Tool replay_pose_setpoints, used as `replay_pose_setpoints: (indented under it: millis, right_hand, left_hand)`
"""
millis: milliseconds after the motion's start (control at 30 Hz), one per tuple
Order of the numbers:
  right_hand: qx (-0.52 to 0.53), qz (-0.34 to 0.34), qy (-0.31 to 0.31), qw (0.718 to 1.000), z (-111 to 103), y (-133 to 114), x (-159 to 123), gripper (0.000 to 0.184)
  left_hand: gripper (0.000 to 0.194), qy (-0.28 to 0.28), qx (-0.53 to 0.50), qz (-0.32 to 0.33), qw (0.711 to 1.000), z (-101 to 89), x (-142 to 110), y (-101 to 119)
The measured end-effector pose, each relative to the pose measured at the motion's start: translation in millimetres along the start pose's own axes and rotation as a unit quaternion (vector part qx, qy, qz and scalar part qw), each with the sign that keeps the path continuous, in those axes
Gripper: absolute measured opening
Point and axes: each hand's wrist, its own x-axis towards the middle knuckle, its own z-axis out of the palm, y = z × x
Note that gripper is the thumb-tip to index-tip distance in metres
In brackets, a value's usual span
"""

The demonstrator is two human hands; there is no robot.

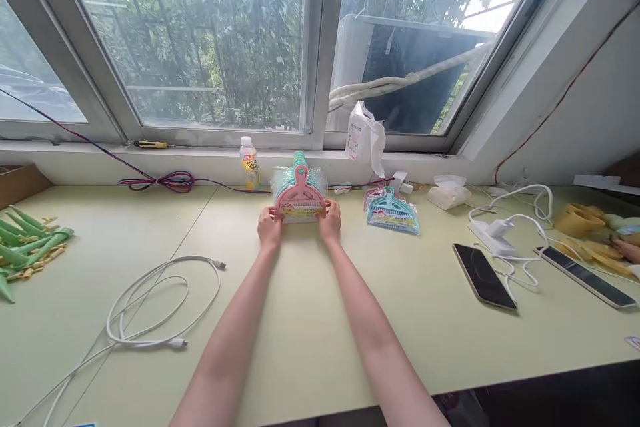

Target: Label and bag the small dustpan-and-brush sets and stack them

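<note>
A row of small packaged dustpan-and-brush sets [301, 195] stands upright at the back of the table, a pink one in front and green ones behind, each in clear plastic. My left hand [270, 225] grips the row at its lower left side. On the opposite side, my right hand [330, 221] presses against the lower right corner, fingers wrapped round the edge. To the right, a blue packaged set [393, 215] leans with a pink one behind it, apart from my hands.
A yellow drink bottle [249, 165] stands left of the row. A white cable [150, 343] lies coiled at front left, and green plastic pieces [30, 243] at far left. Right are a tissue pack [449, 192], a phone [483, 275] and a power strip [493, 238]. A person's hand [627, 245] shows at far right.
</note>
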Motion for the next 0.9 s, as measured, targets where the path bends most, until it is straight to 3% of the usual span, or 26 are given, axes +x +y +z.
replay_pose_setpoints:
  millis: [233, 433, 567, 667, 733, 833, 900]
  right_hand:
    - [-0.023, 0.033, -0.029, 0.999, -4, 2, -3, 0.04]
    - [-0.059, 0.056, -0.074, 0.994, -12, -4, -9, 0.046]
    - [-0.035, 0.06, -0.071, 0.995, -13, -7, -12, 0.047]
    - [-0.007, 0.068, -0.023, 0.997, -15, -8, -9, 0.042]
    - [-0.011, 0.075, 0.048, 0.996, -23, -4, -3, 0.037]
    - [-0.058, 0.096, 0.174, 0.978, -55, 11, 10, 0.033]
    - [-0.105, 0.154, 0.232, 0.955, -88, 30, 19, 0.035]
  left_hand:
    - [0.034, -0.001, 0.02, 0.03, 0.999, 3.6, 2, 0]
    - [0.046, -0.006, 0.033, 0.011, 0.999, 1.7, 0, 1]
    - [0.05, 0.002, 0.053, 0.013, 0.999, -1.5, -1, 6]
    - [0.051, 0.015, 0.066, 0.021, 0.997, -3.9, -3, 10]
    - [0.052, 0.014, 0.071, 0.03, 0.997, -5.3, -5, 12]
    - [0.051, 0.006, 0.071, 0.033, 0.997, -6.8, -7, 13]
    - [0.047, 0.005, 0.068, 0.019, 0.998, -7.4, -7, 12]
